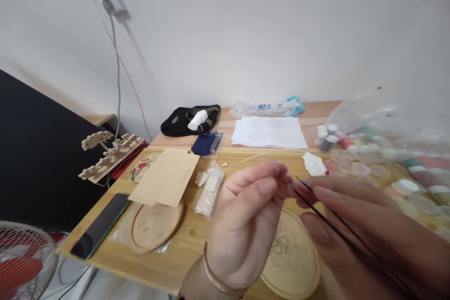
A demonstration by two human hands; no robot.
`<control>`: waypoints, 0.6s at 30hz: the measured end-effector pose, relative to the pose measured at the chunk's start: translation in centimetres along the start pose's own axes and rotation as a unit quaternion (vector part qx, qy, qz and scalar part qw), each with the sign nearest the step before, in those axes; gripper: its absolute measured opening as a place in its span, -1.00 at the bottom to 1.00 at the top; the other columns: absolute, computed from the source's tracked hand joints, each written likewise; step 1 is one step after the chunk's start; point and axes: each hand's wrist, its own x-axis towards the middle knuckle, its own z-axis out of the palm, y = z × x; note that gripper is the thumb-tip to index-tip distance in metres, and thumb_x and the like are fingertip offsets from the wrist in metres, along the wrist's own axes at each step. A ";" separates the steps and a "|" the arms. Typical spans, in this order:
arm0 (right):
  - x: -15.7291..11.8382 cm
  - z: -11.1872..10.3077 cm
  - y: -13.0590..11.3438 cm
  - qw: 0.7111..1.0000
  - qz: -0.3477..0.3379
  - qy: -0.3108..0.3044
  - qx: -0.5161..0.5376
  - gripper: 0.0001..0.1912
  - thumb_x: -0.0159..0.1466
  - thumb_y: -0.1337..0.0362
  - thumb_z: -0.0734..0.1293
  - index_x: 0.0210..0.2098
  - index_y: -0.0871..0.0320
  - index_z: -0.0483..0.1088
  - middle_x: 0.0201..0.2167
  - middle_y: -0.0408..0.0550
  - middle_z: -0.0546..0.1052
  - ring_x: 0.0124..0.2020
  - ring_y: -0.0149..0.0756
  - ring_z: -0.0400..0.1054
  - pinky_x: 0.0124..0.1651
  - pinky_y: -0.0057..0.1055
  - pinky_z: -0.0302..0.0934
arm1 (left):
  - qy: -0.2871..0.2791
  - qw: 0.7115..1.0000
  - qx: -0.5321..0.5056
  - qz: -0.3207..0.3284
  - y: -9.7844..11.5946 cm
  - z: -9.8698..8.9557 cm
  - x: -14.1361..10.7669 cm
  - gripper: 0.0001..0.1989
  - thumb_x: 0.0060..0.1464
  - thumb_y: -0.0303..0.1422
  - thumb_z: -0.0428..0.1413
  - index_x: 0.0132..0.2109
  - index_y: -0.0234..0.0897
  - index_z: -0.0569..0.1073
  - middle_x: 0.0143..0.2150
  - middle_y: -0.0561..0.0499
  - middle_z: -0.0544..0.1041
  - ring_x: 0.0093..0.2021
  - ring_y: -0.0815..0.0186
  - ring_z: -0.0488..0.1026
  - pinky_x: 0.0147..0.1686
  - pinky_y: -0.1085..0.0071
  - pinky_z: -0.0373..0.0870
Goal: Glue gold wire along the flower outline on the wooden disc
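My right hand (pixel 379 225), blurred at the right, grips a pair of black tweezers (pixel 316 209), whose two tips stand slightly apart. They point at the fingertips of my left hand (pixel 242 220), which is raised with its fingers curled together. Whatever the left fingers pinch, if anything, is too small to make out. Below both hands lies a round wooden plate (pixel 290 262) with a flower drawn in line on it, partly covered by them.
Left of my hands lie a phone (pixel 100 227), a second round plate (pixel 158 225), a tan sheet (pixel 165 176) and a plastic packet (pixel 210 192). Papers (pixel 269 133) and a black bag (pixel 176 121) sit behind. Paint jars (pixel 406 187) crowd the right. A fan (pixel 24 258) stands lower left.
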 end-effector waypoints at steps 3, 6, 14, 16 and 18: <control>0.2 0.2 -0.4 1.000 0.003 -0.002 0.000 -0.70 0.24 0.11 0.41 -0.05 -0.01 0.51 -0.22 -0.08 0.61 -0.10 -0.18 0.53 -0.10 -0.37 0.51 | 0.002 1.000 -0.001 -0.005 0.1 0.1 -0.1 -0.85 -0.17 -0.47 0.42 -0.39 -0.26 0.63 -0.35 0.15 0.63 -0.31 0.52 0.55 -0.21 0.66 0.50; 0.5 0.4 -0.7 1.000 0.004 -0.003 0.000 -0.66 0.23 0.09 0.42 -0.02 -0.01 0.50 -0.20 -0.07 0.61 -0.06 -0.16 0.52 -0.07 -0.36 0.50 | 0.003 1.000 0.003 -0.009 0.1 0.2 -0.1 -0.84 -0.19 -0.46 0.43 -0.40 -0.22 0.63 -0.35 0.15 0.62 -0.31 0.52 0.54 -0.19 0.67 0.48; 1.3 -1.7 0.9 0.993 -0.073 -0.092 0.005 -0.63 0.34 0.14 0.33 0.13 -0.13 0.39 -0.01 -0.23 0.57 -0.03 -0.36 0.50 -0.01 -0.54 0.45 | -0.010 1.000 0.007 -0.004 -0.3 0.1 -0.2 -0.87 -0.15 -0.46 0.41 -0.40 -0.21 0.63 -0.35 0.17 0.62 -0.28 0.54 0.54 -0.17 0.68 0.48; 1.3 -1.9 1.0 0.992 -0.078 -0.100 0.002 -0.60 0.37 0.22 0.30 0.18 -0.15 0.34 0.07 -0.27 0.53 -0.01 -0.40 0.49 0.01 -0.59 0.43 | -0.010 1.000 0.009 0.000 -0.3 0.1 -0.2 -0.87 -0.15 -0.46 0.41 -0.40 -0.21 0.63 -0.35 0.17 0.62 -0.28 0.54 0.54 -0.16 0.68 0.47; 1.5 -1.8 0.9 0.991 -0.085 -0.107 -0.001 -0.61 0.33 0.24 0.34 0.14 -0.15 0.39 0.00 -0.26 0.57 -0.06 -0.36 0.52 -0.06 -0.58 0.47 | -0.008 1.000 0.015 0.002 -0.4 0.1 -0.2 -0.87 -0.15 -0.45 0.41 -0.41 -0.20 0.63 -0.35 0.17 0.62 -0.28 0.54 0.54 -0.15 0.67 0.47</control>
